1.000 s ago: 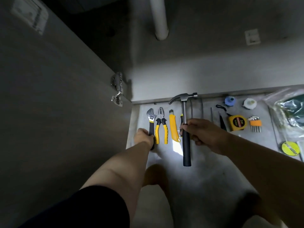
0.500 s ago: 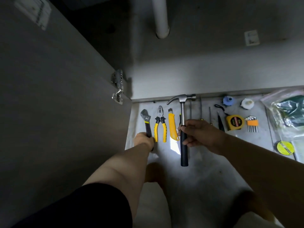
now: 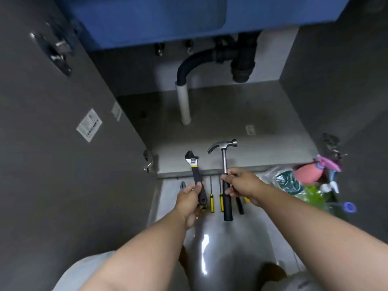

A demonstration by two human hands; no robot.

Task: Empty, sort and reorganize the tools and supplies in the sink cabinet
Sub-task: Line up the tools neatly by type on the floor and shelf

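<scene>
My left hand [image 3: 189,199] grips the wrench [image 3: 196,175] low on its black handle. My right hand [image 3: 241,183] grips the hammer [image 3: 224,160] where its steel neck meets the grip. Both tools are raised before the open cabinet [image 3: 273,114], above screwdrivers [image 3: 212,201] on the floor [image 3: 252,223]. Both look rigid and head-heavy, so I'd hold nearer the heads. Print on the door sticker [image 3: 89,125] is too blurred to read.

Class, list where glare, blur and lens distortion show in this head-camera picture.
Head view: glare streaks the glossy floor near the bottom; same view, the pink bottle and upper door hinge are smeared by blur, while hammer and wrench look fairly crisp; same view, wide-angle distortion splays the cabinet door outward.
</scene>
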